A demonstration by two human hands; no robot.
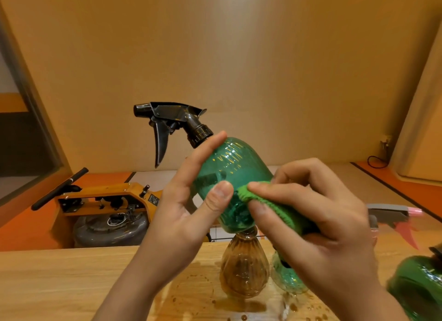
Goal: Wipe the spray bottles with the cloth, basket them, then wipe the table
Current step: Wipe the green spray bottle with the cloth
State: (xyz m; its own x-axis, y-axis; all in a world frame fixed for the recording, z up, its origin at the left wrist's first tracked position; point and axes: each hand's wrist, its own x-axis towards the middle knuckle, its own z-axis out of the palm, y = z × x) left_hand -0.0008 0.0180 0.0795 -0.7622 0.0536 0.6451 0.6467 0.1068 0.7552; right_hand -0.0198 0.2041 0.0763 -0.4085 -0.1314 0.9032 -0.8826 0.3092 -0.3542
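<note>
My left hand (191,201) grips a teal spray bottle (229,167) with a black trigger head (167,119), held tilted in the air above the table. My right hand (318,215) pinches a green cloth (270,201) and presses it against the bottle's lower side. Below, an amber ribbed bottle (244,268) stands on the wet wooden table (59,284). A small teal bottle (287,277) stands just right of it, partly hidden by my right hand. A dark green bottle (418,282) is at the right edge.
A grey and pink trigger head (394,215) shows behind my right hand. Water drops and puddles lie on the table around the bottles. Beyond the table's far edge a wooden rowing machine (105,205) stands on an orange floor.
</note>
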